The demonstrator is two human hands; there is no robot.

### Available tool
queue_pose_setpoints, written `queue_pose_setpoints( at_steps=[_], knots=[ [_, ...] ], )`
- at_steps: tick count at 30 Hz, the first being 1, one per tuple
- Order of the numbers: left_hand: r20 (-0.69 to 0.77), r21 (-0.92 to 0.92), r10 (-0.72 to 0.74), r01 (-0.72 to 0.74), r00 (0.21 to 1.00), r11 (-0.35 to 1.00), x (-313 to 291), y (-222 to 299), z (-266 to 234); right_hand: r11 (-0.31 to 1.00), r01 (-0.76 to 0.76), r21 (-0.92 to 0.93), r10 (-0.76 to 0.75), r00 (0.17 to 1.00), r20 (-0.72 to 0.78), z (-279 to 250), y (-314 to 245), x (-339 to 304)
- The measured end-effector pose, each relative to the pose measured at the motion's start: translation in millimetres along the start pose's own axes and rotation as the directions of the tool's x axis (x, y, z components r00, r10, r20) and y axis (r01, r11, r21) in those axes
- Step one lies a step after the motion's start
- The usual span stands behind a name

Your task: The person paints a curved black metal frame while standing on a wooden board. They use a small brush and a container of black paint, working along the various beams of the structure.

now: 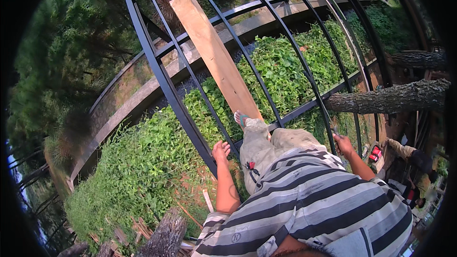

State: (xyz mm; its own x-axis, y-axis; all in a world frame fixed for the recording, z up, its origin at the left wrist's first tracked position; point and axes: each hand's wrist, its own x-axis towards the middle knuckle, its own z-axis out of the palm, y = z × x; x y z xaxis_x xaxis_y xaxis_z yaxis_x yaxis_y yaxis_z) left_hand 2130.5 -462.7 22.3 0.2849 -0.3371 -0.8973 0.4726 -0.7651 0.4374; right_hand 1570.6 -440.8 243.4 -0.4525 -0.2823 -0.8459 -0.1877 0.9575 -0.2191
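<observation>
A black metal frame of long parallel bars spreads in front of me, high above green plants. Beside its left edge bar is my left hand, fingers loosely curled and nothing visible in them. At the right, my right hand is closed around a slim grey tool, its exact kind too small to tell. A thin rod seems to run up from that tool, near a black bar. A wooden plank lies across the frame, and my sandalled foot rests on its near end.
Dense leafy plants grow below the bars. A rough tree trunk juts in from the right; another trunk stands at lower left. A curved concrete wall edge runs behind. Another person is down at the right, near a red object.
</observation>
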Motion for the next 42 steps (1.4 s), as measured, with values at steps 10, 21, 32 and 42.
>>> queue_pose_setpoints(
  at_steps=[10,21,32,42],
  knots=[
    [0.086,0.225,-0.021,0.001,0.996,0.974,39,142,33,0.972,0.039,0.231,-0.038,0.999,-0.008,77,-118,52],
    [0.044,0.420,-0.021,0.000,0.999,0.908,135,375,69,0.928,0.056,0.367,-0.019,0.994,-0.103,148,-303,119],
    [0.385,0.677,0.009,-0.289,0.923,0.677,253,543,323,0.958,0.286,0.010,-0.255,0.868,-0.426,188,-401,148],
    [0.392,0.778,-0.154,-0.237,0.907,0.582,486,481,527,0.988,0.101,0.114,-0.064,0.953,-0.295,256,-469,244]
  ],
)
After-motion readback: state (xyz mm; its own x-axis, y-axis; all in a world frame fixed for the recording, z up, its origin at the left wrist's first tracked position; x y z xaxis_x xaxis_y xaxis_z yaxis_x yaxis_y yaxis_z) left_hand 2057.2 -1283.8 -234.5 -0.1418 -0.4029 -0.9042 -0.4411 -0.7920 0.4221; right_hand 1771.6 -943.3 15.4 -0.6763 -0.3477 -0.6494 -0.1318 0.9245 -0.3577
